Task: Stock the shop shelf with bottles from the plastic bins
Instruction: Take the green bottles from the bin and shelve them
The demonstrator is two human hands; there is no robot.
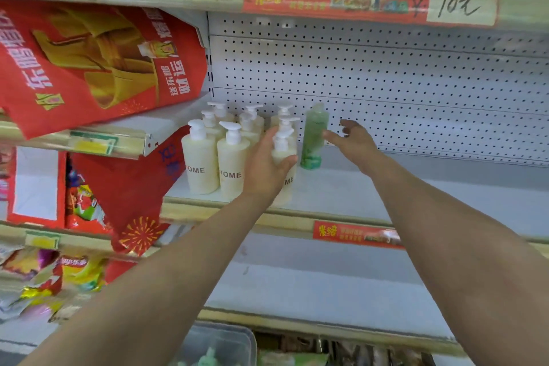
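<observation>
Several cream pump bottles (202,157) stand in rows at the left end of the white shop shelf (371,187). My left hand (264,166) is wrapped around the front right cream bottle (283,154), which stands on the shelf. A green bottle (313,137) stands upright just to the right of the cream ones. My right hand (353,140) hovers beside the green bottle with fingers spread, holding nothing; whether a fingertip touches the bottle is unclear. A clear plastic bin (219,345) with green bottles inside shows at the bottom edge.
A white pegboard back panel (386,77) closes the shelf behind. Red gift bags (89,62) hang over the shelf unit at left. Snack packets (59,273) fill the lower left. A lower white shelf (312,282) runs beneath my arms. A price strip (371,3) marks the upper shelf edge.
</observation>
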